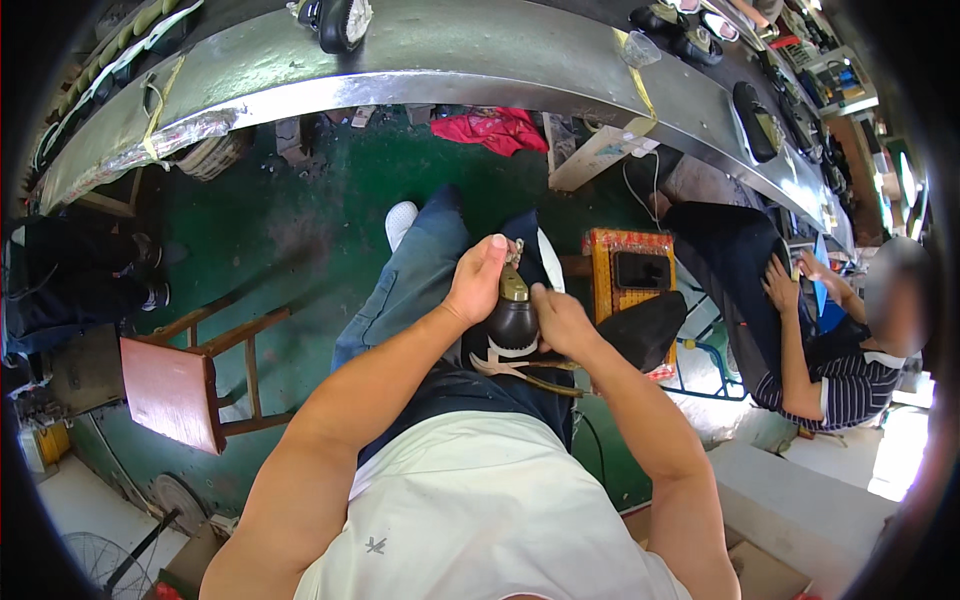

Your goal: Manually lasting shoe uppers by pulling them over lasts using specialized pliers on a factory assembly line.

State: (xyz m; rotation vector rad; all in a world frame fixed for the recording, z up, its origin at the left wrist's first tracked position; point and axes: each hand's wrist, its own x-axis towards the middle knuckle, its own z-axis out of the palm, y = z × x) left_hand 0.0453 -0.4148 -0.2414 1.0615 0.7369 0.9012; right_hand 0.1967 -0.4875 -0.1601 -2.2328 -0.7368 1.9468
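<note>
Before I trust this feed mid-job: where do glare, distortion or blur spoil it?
Head view: the long silver metal bench bends into an arc, with patches of glare; the square reddish-brown stool also shines on its seat; the seated co-worker in a dark striped shirt has a blurred head; the black rounded shoe reads fairly clearly; corners fall to black.

black shoe [513, 325], green floor [290, 240], pinkish-red cloth [490, 128], white-striped dark shirt [862, 390], reddish-brown stool [170, 395], blue trousers [400, 290]

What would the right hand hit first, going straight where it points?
The right hand would likely meet the black shoe first, just beside its fingertips; whether they already touch is unclear.
</note>
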